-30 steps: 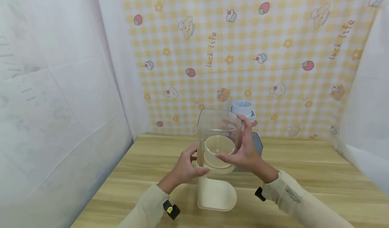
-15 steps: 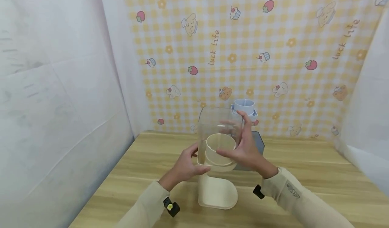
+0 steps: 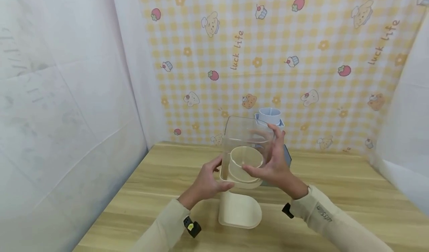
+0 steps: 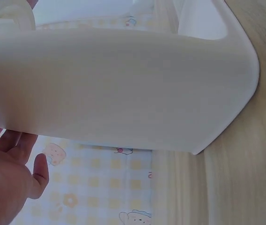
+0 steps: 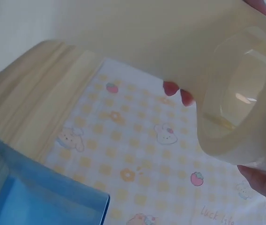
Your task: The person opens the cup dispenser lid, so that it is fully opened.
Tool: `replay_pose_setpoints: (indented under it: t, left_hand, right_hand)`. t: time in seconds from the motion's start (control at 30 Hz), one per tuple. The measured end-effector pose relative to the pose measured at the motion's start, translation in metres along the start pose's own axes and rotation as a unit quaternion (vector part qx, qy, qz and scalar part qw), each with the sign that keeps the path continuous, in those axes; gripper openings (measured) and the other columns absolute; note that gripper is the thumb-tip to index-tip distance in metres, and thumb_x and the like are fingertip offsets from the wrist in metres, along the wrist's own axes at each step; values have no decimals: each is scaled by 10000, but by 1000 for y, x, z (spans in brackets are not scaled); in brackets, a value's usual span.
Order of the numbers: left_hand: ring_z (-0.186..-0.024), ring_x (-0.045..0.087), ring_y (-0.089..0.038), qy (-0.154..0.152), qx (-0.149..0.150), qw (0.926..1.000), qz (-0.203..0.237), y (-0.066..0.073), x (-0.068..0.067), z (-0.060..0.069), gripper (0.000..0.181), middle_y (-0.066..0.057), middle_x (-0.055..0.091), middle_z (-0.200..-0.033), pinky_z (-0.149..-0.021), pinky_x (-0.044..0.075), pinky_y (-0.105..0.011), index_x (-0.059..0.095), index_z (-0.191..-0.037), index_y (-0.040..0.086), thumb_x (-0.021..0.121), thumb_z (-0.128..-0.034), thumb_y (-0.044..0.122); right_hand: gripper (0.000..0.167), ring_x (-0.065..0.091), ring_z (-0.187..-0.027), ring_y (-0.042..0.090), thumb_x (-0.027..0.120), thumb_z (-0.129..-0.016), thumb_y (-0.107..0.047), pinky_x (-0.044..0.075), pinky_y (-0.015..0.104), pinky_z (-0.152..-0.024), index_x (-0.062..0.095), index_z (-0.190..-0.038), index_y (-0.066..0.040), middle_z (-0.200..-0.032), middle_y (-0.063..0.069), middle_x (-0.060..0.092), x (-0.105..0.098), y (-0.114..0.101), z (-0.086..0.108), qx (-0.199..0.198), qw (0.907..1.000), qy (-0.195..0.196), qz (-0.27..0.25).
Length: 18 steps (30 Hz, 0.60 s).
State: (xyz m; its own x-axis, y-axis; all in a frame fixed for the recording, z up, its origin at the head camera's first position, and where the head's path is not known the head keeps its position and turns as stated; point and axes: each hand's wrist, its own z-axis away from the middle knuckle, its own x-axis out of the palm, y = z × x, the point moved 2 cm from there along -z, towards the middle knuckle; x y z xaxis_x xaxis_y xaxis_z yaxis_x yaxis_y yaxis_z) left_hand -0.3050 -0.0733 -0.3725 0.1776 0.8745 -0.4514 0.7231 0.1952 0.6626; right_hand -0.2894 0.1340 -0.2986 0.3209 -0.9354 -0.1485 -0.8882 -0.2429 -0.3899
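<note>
A cream stand has a flat rounded base (image 3: 240, 211) low in the head view and a ring-shaped cup (image 3: 246, 164) at its top. Its tall column (image 4: 105, 84) fills the left wrist view. Around and above the cup sits a clear plastic container (image 3: 249, 129). My left hand (image 3: 208, 179) grips the stand's upper left side, thumb in front and fingers partly hidden behind. With the thumb across the front and fingers round the far side, my right hand (image 3: 273, 166) holds the clear container. The right wrist view looks into the cup's round opening (image 5: 238, 89) from below.
Behind my right hand stands a similar light-blue piece with a round cup (image 3: 269, 115) on top. Its translucent blue box (image 5: 48, 197) shows in the right wrist view. The wooden table (image 3: 161, 177) meets a checked cloth (image 3: 194, 69) at the back.
Both hands and the clear container have shifted slightly right. The stand's top has moved right relative to its base, and the head view has moved a little.
</note>
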Motion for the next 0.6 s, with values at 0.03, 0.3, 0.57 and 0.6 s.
replay_pose_setpoints:
  t: [0.03, 0.3, 0.57, 0.6]
  left_hand:
    - [-1055, 598, -167, -8, 8, 10000, 22, 0, 0, 0, 888, 22, 673, -1179, -804, 465, -384, 552, -1375, 162, 637, -744, 780]
    - [-1136, 560, -176, -52, -262, 9988, 399, 0, 5, 3, 879, 38, 638, -1238, -833, 421, -411, 503, -1441, 207, 701, -748, 710]
    - [-1156, 557, -237, -31, -243, 9988, 430, 3, 4, 5, 963, 1, 629, -1289, -829, 434, -469, 448, -1490, 161, 693, -747, 723]
    - [-1150, 559, -233, -48, -226, 9988, 435, 3, 3, 6, 960, 3, 630, -1290, -827, 440, -488, 442, -1494, 163, 694, -751, 717]
  right_hand:
    - [1055, 545, -1213, 277, 868, -745, -92, 477, 378, -1001, 74, -1426, 42, -1407, 232, 416, -1, 0, 0, -77, 10000, -10, 19]
    - [1068, 633, -1138, 261, 865, -763, -102, 496, 372, -976, 91, -1493, -13, -1402, 180, 500, -10, 1, 2, 689, 9975, 45, 147]
    - [1019, 632, -1122, 264, 852, -772, -77, 523, 371, -932, 132, -1492, -40, -1377, 148, 508, -8, -2, 1, 785, 9966, 191, -165]
    - [1029, 625, -1130, 262, 858, -763, -76, 515, 378, -947, 126, -1483, -15, -1382, 157, 497, -6, -3, 1, 607, 9979, 150, -153]
